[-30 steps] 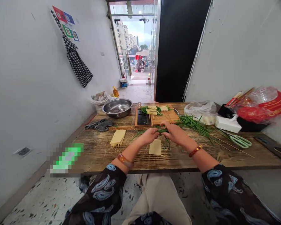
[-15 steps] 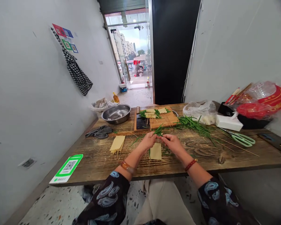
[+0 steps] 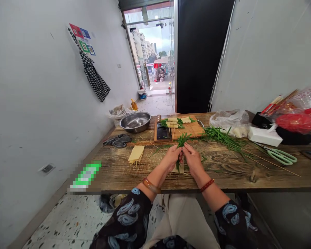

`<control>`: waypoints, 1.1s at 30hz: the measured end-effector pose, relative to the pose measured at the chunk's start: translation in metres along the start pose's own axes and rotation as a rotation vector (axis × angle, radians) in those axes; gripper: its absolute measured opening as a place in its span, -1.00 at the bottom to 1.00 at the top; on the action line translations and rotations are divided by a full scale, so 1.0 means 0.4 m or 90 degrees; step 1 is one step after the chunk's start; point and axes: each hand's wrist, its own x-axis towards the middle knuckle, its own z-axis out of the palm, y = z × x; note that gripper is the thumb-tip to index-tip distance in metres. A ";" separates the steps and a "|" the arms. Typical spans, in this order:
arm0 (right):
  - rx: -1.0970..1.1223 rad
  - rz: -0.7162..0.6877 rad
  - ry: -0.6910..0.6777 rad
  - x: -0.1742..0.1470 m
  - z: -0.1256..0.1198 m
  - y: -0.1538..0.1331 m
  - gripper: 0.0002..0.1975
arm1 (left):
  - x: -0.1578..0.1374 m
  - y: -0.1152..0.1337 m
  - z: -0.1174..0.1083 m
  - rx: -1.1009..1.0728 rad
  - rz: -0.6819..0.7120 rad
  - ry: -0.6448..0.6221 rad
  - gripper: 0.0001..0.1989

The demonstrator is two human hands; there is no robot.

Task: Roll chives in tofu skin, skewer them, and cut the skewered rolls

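Note:
My left hand (image 3: 171,157) and my right hand (image 3: 193,158) meet above the table, both closed around a bunch of green chives (image 3: 182,139). Leaf tips fan out past the fingers, and the other end hangs down between the palms. Under the hands lies a pale yellow tofu-skin sheet (image 3: 181,169), mostly covered. To the left rests a stack of similar sheets (image 3: 136,153). Beyond my hands, skewered rolls of tofu skin and chives (image 3: 172,125) lie on a wooden cutting board (image 3: 198,129) beside a broad knife blade (image 3: 163,133).
Loose chives (image 3: 224,139) spread at the right, near thin skewers (image 3: 272,162) and green-handled scissors (image 3: 282,157). A metal basin (image 3: 135,122) and a grey cloth (image 3: 117,140) are at the back left. Plastic bags (image 3: 229,121) and a white tissue box (image 3: 264,136) line the right.
My hands have turned the chives more upright and drawn them slightly nearer, over the single sheet. The whole view has shifted, so the table appears further right.

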 end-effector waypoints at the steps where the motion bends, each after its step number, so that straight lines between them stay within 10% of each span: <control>1: -0.023 -0.014 -0.030 0.004 -0.016 -0.006 -0.62 | -0.005 0.008 -0.011 0.008 -0.019 -0.015 -0.78; 8: -0.302 -0.261 0.051 0.006 -0.147 -0.146 -0.59 | -0.027 0.061 -0.081 0.102 -0.115 -0.064 -0.80; 14: -0.701 -0.511 -0.329 -0.011 -0.124 -0.240 -0.54 | -0.040 0.095 -0.073 0.253 -0.095 -0.138 -0.82; 23: -0.749 -0.381 -0.429 0.008 -0.138 -0.151 -0.74 | -0.058 0.098 -0.085 0.152 -0.110 -0.282 -0.68; 30: -0.529 -0.213 -0.251 0.035 -0.173 -0.110 -0.69 | -0.036 0.071 -0.162 -0.057 -0.024 0.032 -0.66; 33: -0.423 -0.144 -0.194 0.027 -0.153 -0.093 -0.67 | -0.051 0.034 -0.142 -0.034 -0.037 -0.007 -0.63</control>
